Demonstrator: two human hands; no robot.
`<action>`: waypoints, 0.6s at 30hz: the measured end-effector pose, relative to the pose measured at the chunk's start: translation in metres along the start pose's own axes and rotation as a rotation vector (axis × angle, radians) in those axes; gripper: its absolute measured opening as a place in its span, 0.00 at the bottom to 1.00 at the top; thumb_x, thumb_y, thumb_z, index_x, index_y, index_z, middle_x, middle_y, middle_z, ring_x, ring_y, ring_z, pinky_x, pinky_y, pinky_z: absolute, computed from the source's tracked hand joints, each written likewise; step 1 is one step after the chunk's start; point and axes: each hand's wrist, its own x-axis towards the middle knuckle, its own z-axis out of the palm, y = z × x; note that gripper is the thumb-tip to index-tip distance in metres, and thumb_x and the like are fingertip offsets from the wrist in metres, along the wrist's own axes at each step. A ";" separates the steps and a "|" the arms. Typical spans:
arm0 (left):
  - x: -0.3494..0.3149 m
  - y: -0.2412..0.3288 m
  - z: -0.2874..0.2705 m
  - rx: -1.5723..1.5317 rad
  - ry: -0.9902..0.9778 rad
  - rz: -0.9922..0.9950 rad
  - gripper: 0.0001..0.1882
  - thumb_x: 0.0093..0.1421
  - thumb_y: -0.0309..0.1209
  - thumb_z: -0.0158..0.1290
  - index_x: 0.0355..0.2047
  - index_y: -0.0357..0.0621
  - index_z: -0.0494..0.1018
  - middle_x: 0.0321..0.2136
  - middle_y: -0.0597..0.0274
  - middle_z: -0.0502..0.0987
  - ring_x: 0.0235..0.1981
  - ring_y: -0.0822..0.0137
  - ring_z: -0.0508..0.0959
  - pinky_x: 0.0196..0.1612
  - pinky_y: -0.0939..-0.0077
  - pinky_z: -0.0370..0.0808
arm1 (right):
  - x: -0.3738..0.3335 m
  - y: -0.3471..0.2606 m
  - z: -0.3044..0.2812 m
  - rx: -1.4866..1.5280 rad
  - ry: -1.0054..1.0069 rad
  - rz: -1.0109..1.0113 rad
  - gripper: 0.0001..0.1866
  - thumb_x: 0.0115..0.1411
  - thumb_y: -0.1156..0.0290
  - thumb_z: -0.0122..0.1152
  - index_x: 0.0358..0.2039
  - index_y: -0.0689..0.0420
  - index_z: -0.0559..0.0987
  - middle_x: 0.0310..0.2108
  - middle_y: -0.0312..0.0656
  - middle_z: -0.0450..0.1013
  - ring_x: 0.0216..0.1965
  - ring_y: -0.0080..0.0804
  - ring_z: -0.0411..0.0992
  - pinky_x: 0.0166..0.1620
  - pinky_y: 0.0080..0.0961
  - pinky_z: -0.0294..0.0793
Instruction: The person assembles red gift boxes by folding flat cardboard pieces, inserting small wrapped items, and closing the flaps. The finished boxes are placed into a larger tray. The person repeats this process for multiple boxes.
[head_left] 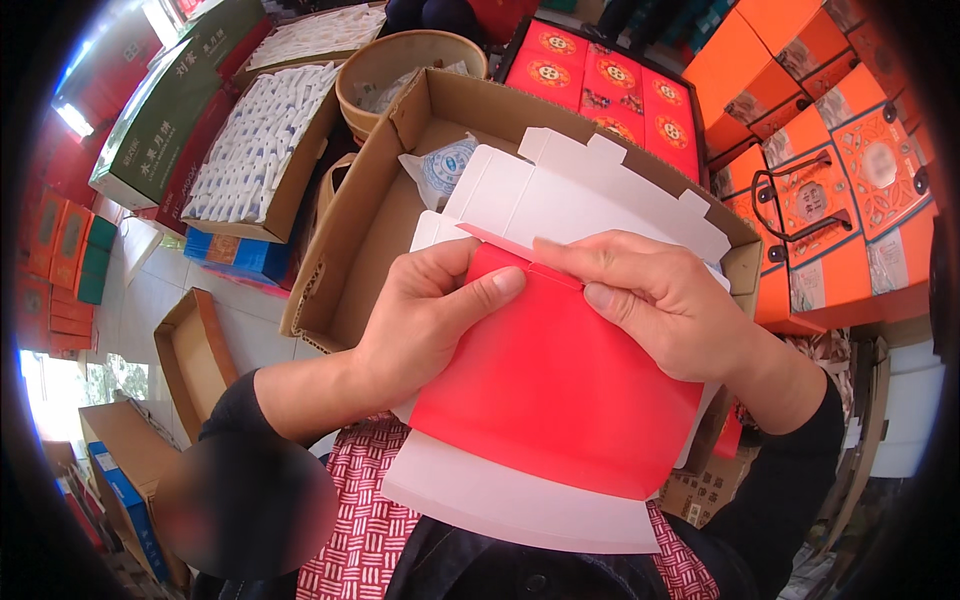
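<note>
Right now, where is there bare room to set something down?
The carton has a bare bottom between its left wall, the packet and the left hand. Bare floor shows left of the tray. The right is crowded with orange boxes; white card covers much of the carton's right part.

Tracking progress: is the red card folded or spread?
Partly folded: left hand and right hand pinch one creased edge; the red card otherwise looks spread.

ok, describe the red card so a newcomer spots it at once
Start at the big open brown cardboard box mid-picture. Over its near side, the left hand and right hand grip the red card near its top edge. A broad, plain red face sets it apart from the white card behind it.
</note>
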 end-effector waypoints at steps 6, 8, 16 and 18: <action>0.000 -0.002 -0.002 0.055 -0.015 0.027 0.11 0.64 0.30 0.51 0.38 0.32 0.74 0.32 0.61 0.79 0.31 0.78 0.77 0.33 0.85 0.76 | 0.000 0.003 0.003 -0.019 0.001 -0.043 0.22 0.61 0.78 0.48 0.57 0.54 0.71 0.43 0.47 0.71 0.44 0.38 0.72 0.48 0.26 0.70; -0.002 -0.004 -0.003 0.078 0.002 0.021 0.10 0.64 0.29 0.51 0.38 0.32 0.74 0.31 0.61 0.79 0.30 0.78 0.77 0.32 0.85 0.76 | -0.002 0.005 0.008 -0.009 0.018 -0.053 0.23 0.60 0.78 0.49 0.57 0.51 0.71 0.42 0.47 0.71 0.43 0.40 0.72 0.47 0.28 0.70; -0.002 -0.001 -0.002 0.126 0.011 0.069 0.08 0.63 0.28 0.52 0.34 0.33 0.74 0.29 0.61 0.79 0.28 0.79 0.77 0.29 0.87 0.75 | -0.008 -0.002 0.006 -0.020 0.043 -0.091 0.23 0.60 0.78 0.51 0.57 0.51 0.71 0.45 0.48 0.69 0.44 0.40 0.72 0.47 0.28 0.70; -0.005 -0.002 0.000 0.125 0.020 0.059 0.08 0.63 0.28 0.52 0.34 0.33 0.74 0.29 0.62 0.79 0.28 0.79 0.77 0.29 0.86 0.74 | -0.009 -0.001 0.007 -0.014 0.030 -0.081 0.23 0.60 0.78 0.51 0.57 0.51 0.71 0.46 0.48 0.69 0.44 0.41 0.71 0.48 0.29 0.70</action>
